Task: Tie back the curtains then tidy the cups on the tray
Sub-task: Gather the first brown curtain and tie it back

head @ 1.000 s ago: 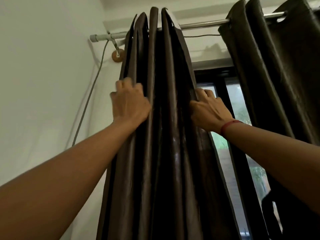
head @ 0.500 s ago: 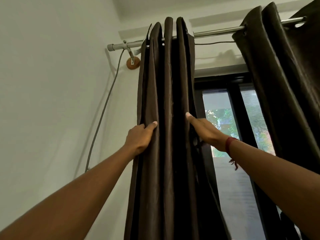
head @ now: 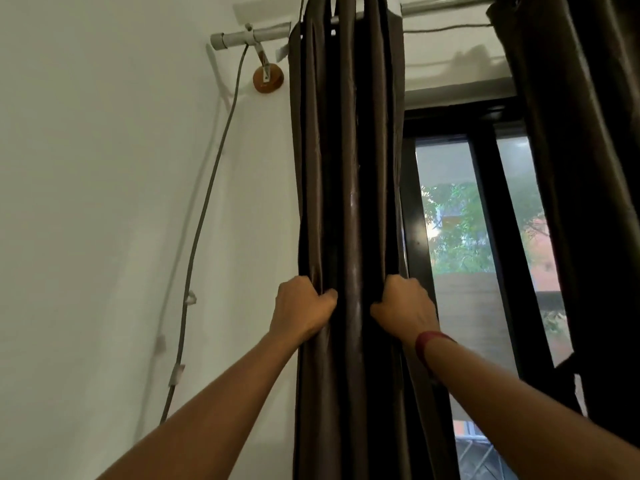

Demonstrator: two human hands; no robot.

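Curtain [head: 349, 168]: dark brown, satiny, gathered into vertical pleats.
Left hand [head: 301, 306]: fingers curled, gripping its left folds.
Right hand [head: 405, 306]: fingers curled round its right edge.

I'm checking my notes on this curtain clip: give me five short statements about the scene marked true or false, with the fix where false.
The left hand and the right hand both grip the gathered curtain. True.
A tie-back is wrapped round that curtain. False: none shows; only the hands hold it.
A red band sits on the right wrist. True.
The window glass is fully covered. False: it shows between the gathered curtain and the second curtain.
A grey cable hangs down the wall. True.
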